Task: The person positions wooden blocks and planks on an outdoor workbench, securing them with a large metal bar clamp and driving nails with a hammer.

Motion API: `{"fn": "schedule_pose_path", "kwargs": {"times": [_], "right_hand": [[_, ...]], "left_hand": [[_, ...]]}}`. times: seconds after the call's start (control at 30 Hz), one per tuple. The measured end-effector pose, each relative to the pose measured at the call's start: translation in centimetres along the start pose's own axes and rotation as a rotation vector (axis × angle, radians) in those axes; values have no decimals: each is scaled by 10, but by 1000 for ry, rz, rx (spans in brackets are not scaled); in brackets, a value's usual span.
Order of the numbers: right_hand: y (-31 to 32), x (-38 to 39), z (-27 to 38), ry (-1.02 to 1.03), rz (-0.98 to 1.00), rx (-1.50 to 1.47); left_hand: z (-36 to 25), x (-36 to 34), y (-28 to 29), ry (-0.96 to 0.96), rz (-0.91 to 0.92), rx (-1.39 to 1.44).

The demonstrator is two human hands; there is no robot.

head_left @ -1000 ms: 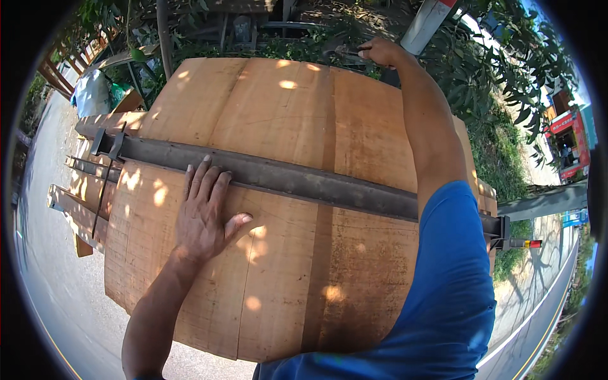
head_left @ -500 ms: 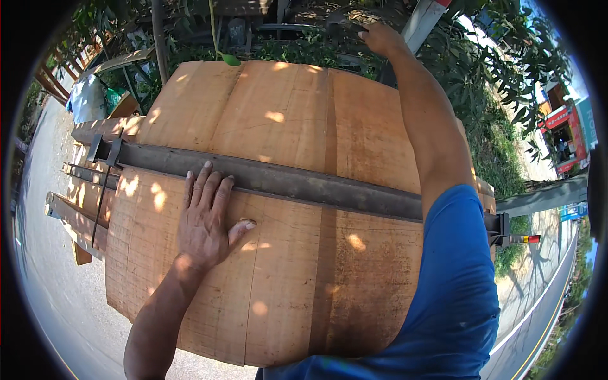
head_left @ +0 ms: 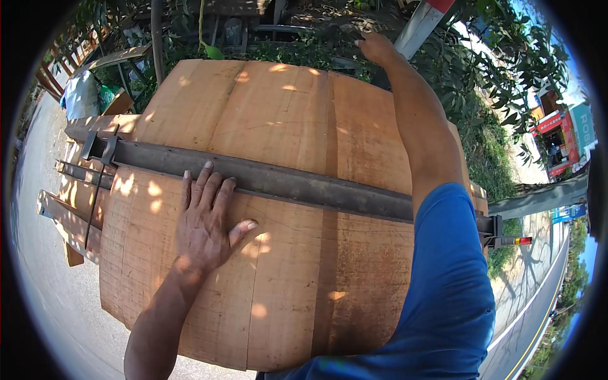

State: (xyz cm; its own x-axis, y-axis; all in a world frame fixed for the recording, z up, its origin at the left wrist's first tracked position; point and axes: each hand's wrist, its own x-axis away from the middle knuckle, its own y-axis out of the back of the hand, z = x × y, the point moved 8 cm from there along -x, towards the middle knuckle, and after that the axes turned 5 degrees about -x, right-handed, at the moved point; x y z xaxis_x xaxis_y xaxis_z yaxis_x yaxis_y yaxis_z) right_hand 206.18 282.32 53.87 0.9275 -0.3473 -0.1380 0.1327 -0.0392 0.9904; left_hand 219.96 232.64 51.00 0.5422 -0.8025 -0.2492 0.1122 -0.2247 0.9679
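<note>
- Across the centre: broad, flat panel of reddish-brown wooden planks (head_left: 285,272), laid edge to edge; surface dappled w/ sunlight, darker strip just R of mid.
- Over panel, L to R: long, straight, dark-grey metal bar (head_left: 304,185), sloping slightly down toward R; dark metal bracket (head_left: 109,152) at L end; red-and-yellow cylindrical handle (head_left: 522,240) past R end.
- L hand (head_left: 206,231): spread, palm down over near planks; fingertips on bar, thumb held out to R.
- R hand (head_left: 378,49): well apart from L; arm in blue fabric sleeve (head_left: 453,253) stretched beyond panel's far edge, hand nr white, red-topped pole (head_left: 418,31); fingers curled, whether around anything cannot tell.
- Surroundings: brown wooden beams (head_left: 71,212) at L; green oval fruit (head_left: 214,52) hanging nr far edge.
</note>
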Motion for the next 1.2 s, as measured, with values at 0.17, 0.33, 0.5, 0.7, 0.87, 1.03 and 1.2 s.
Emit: {"fn": "schedule_pose_path", "kwargs": {"times": [0.17, 0.33, 0.5, 0.7, 0.87, 1.03, 1.2], "right_hand": [[-13, -5, 51, 200, 365, 118], [-9, 0, 7, -268, -116, 14], [-25, 25, 35, -53, 533, -30], [-4, 2, 35, -57, -59, 46], [-34, 16, 38, 175, 375, 41], [-13, 8, 46, 89, 77, -26], [4, 10, -30, -117, -158, -51]], "left_hand": [[3, 3, -1, 7, 26, -10], [-1, -1, 2, -1, 18, -13], [1, 3, -2, 17, 23, -20], [1, 3, 3, 10, 13, -62], [4, -1, 3, 20, 3, -33], [3, 2, 5, 22, 10, -55], [-4, -3, 11, -6, -20, -34]]}}
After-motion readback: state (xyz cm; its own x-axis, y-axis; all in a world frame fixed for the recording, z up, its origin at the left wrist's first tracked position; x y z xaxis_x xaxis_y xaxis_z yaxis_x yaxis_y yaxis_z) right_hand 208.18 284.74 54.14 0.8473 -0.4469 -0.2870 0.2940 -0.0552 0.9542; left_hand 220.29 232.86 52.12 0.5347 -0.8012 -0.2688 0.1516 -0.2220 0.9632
